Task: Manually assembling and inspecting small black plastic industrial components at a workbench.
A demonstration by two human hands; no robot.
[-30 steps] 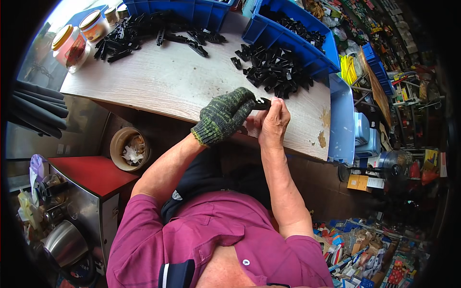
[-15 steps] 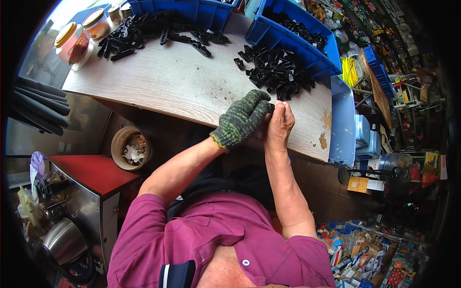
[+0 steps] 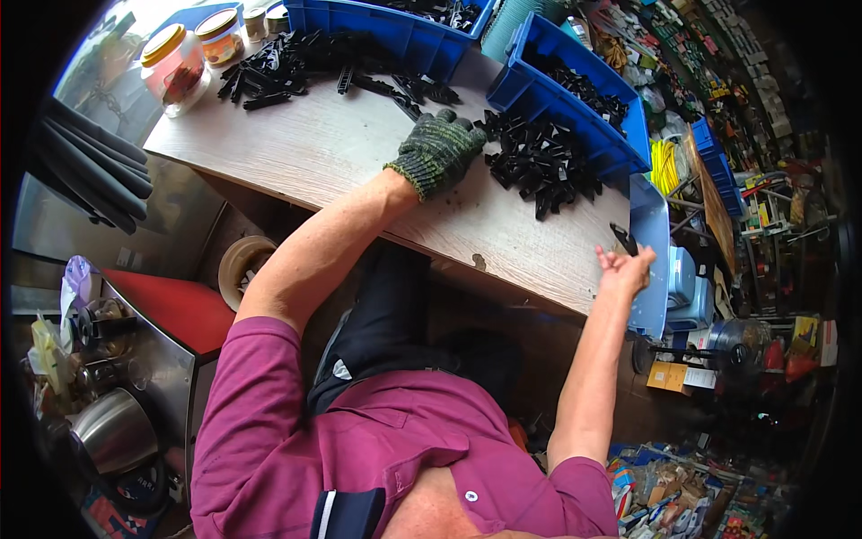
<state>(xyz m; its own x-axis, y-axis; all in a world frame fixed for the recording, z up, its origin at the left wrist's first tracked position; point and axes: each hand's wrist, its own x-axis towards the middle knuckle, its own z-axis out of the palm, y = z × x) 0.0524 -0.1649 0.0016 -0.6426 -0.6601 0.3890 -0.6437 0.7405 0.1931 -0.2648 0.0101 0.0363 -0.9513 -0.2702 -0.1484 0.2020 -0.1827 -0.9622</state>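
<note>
My left hand (image 3: 440, 154), in a dark green knitted glove, is over the table at the left edge of a pile of small black plastic pieces (image 3: 543, 171). Its fingers bend down toward the nearest pieces and their tips are hidden, so I cannot tell whether it grips one. My bare right hand (image 3: 626, 272) is at the table's right end, beside a light blue bin (image 3: 648, 225). A slim black plastic piece (image 3: 623, 239) sticks up from its fingers, while some other fingers are stretched out.
Longer black plastic strips (image 3: 305, 67) lie heaped at the back left, near jars (image 3: 173, 67). Two blue crates (image 3: 395, 36) with black parts stand along the back; the right crate (image 3: 575, 90) borders the small pieces. A bucket (image 3: 241, 269) is below the table's left side.
My hands were together at the table's front edge and have parted. The left has moved up and left to the pile; the right has swung right to the blue bin with the black piece.
</note>
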